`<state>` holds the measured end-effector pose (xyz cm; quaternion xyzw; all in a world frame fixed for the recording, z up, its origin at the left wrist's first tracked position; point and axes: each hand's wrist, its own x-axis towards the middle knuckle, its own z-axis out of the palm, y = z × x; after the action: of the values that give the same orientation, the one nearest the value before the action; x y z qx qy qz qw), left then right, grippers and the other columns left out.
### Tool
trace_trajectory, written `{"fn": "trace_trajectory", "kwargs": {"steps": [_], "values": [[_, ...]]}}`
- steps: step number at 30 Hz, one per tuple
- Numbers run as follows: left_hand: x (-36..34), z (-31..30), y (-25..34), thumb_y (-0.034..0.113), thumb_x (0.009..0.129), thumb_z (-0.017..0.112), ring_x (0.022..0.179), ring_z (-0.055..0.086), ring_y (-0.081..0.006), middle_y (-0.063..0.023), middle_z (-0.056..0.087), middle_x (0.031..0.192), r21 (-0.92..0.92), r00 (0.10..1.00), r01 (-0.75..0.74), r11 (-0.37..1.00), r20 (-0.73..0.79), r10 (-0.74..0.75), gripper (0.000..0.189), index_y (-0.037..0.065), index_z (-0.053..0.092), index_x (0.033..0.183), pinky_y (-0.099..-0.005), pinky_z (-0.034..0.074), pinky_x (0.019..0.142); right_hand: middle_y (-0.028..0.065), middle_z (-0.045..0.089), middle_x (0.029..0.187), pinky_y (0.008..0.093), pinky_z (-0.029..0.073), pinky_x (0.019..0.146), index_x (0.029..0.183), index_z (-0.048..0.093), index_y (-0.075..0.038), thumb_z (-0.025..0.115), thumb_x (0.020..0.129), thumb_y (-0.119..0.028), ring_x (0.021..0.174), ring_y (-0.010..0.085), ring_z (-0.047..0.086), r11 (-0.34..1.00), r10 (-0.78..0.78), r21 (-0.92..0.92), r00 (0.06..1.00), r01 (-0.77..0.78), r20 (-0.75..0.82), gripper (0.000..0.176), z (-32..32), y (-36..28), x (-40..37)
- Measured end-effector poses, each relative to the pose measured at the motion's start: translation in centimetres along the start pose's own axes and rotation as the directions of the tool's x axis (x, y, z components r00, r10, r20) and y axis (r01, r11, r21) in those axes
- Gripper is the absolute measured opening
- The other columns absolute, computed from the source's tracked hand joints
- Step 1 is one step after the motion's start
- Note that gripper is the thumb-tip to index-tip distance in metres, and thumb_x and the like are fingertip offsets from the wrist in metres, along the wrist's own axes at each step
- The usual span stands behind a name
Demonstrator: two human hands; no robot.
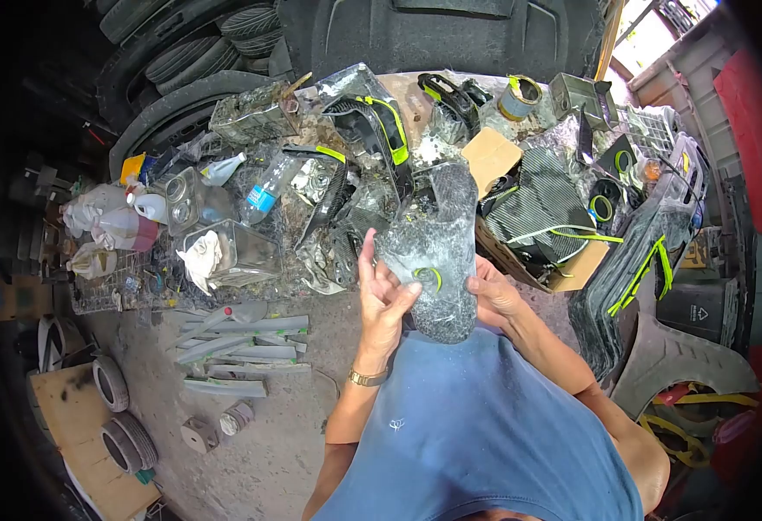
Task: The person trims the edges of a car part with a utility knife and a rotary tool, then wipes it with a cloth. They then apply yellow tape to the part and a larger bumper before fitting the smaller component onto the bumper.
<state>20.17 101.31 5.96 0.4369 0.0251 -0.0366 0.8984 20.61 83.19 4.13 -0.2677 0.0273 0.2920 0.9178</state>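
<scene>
In front of my chest is a grey, mottled, boot-shaped piece [446, 317], wide at the top and rounded at its lower end. I cannot make out its exact kind. A thin curled strip of yellow-green tape [438, 274] lies on its face. My left hand [383, 304] grips the piece's left edge, thumb on the face near the tape and some fingers stretched upward. On the opposite edge, my right hand [495, 293] pinches the piece with the thumb in front; its other fingers are partly hidden behind.
A cluttered workbench [320, 304] spans the view ahead. It carries black parts edged with yellow-green tape [389, 130], a cardboard box [580, 267] with woven black sheet, a plastic bottle [263, 195] and a clear bin [250, 256]. Grey strips [250, 339] lie on the floor at left.
</scene>
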Motion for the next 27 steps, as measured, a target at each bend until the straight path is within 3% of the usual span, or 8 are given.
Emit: {"fn": "trace_trajectory", "kwargs": {"steps": [3, 9, 16, 19, 21, 23, 25, 27], "values": [[0.1, 1.1, 0.1, -0.008, 0.077, 0.063, 0.124, 0.044, -0.0231, -0.0160, 0.041, 0.136, -0.047, 0.997, -0.037, 0.998, 0.068, 0.040, 0.090, 0.008, 0.007, 0.147, -0.0363, 0.036, 0.103, 0.0101, 0.055, 0.125, 0.0370, 0.045, 0.099, 0.132, 0.041, -0.003, 0.071, 0.081, -0.014, 0.113, 0.0204, 0.056, 0.997, 0.044, 0.068, 0.999, -0.044, -0.004, 0.060, -0.7, 0.5, 0.5], [0.0, 1.1, -1.2, -0.006, 0.083, 0.060, 0.121, 0.047, -0.0204, -0.0157, 0.043, 0.135, 0.083, 0.997, -0.073, 0.994, -0.025, 0.076, 0.080, 0.004, 0.011, 0.146, -0.0329, 0.039, 0.100, 0.0106, 0.055, 0.125, 0.0376, 0.045, 0.098, 0.132, 0.040, -0.002, 0.071, 0.082, -0.015, 0.114, 0.0209, 0.055, 0.995, 0.065, 0.069, 0.998, -0.066, 0.014, 0.060, -1.5, 0.6, 0.4], [-0.4, 1.2, -1.3, -0.004, 0.085, 0.058, 0.123, 0.045, -0.0203, -0.0161, 0.042, 0.137, 0.051, 0.995, -0.081, 0.995, -0.056, 0.084, 0.077, 0.004, 0.012, 0.146, -0.0339, 0.035, 0.104, 0.0106, 0.056, 0.124, 0.0372, 0.046, 0.097, 0.131, 0.041, -0.002, 0.071, 0.082, -0.015, 0.112, 0.0206, 0.057, 0.995, 0.058, 0.077, 0.998, -0.058, 0.006, 0.059, -1.5, 0.4, 0.2], [-0.5, 0.8, -0.7, -0.005, 0.084, 0.059, 0.123, 0.045, -0.0202, -0.0157, 0.044, 0.135, -0.091, 1.000, 0.004, 0.996, -0.004, -0.004, 0.077, 0.003, 0.014, 0.146, -0.0338, 0.035, 0.104, 0.0107, 0.057, 0.122, 0.0362, 0.048, 0.095, 0.131, 0.042, -0.001, 0.071, 0.081, -0.015, 0.109, 0.0205, 0.059, 0.995, 0.065, 0.069, 0.998, -0.066, 0.016, 0.059, -1.6, -0.4, 0.1], [-0.3, -0.3, -1.4, -0.006, 0.082, 0.060, 0.121, 0.047, -0.0206, -0.0149, 0.045, 0.134, -0.158, 0.976, 0.217, 0.963, 0.063, -0.210, 0.075, 0.004, 0.019, 0.144, -0.0340, 0.037, 0.103, 0.0110, 0.059, 0.119, 0.0344, 0.049, 0.093, 0.129, 0.044, -0.001, 0.072, 0.080, -0.015, 0.106, 0.0195, 0.060, 0.995, 0.098, 0.002, 0.995, -0.098, 0.030, 0.058, -1.8, -1.2, 0.3], [-0.2, -1.1, -1.0, 0.000, 0.079, 0.067, 0.123, 0.045, -0.0222, -0.0154, 0.045, 0.133, -0.174, 0.952, 0.305, 0.936, 0.074, -0.296, 0.075, 0.003, 0.026, 0.141, -0.0360, 0.037, 0.103, 0.0112, 0.060, 0.118, 0.0327, 0.049, 0.092, 0.127, 0.047, 0.000, 0.073, 0.079, -0.014, 0.104, 0.0176, 0.061, 0.993, 0.105, -0.047, 0.994, -0.105, 0.007, 0.057, -1.7, -2.2, 0.6], [0.3, -1.4, 0.5, 0.012, 0.076, 0.073, 0.126, 0.041, -0.0233, -0.0159, 0.046, 0.132, -0.139, 0.991, 0.134, 0.981, 0.048, -0.128, 0.077, 0.002, 0.030, 0.139, -0.0379, 0.035, 0.104, 0.0104, 0.061, 0.117, 0.0308, 0.049, 0.090, 0.126, 0.048, 0.001, 0.074, 0.077, -0.014, 0.102, 0.0156, 0.061, 0.976, 0.138, -0.168, 0.990, -0.136, -0.002, 0.058, -0.6, -3.6, 1.0], [0.8, -3.8, 1.1, 0.027, 0.080, 0.069, 0.125, 0.041, -0.0237, -0.0154, 0.049, 0.130, 0.167, 0.997, 0.044, 0.985, 0.054, -0.054, 0.073, 0.001, 0.032, 0.138, -0.0386, 0.032, 0.105, 0.0093, 0.061, 0.115, 0.0283, 0.049, 0.089, 0.126, 0.047, 0.003, 0.073, 0.077, -0.015, 0.101, 0.0136, 0.061, 0.944, 0.172, -0.288, 0.985, -0.162, 0.011, 0.058, -1.2, -4.4, 1.3]]}}
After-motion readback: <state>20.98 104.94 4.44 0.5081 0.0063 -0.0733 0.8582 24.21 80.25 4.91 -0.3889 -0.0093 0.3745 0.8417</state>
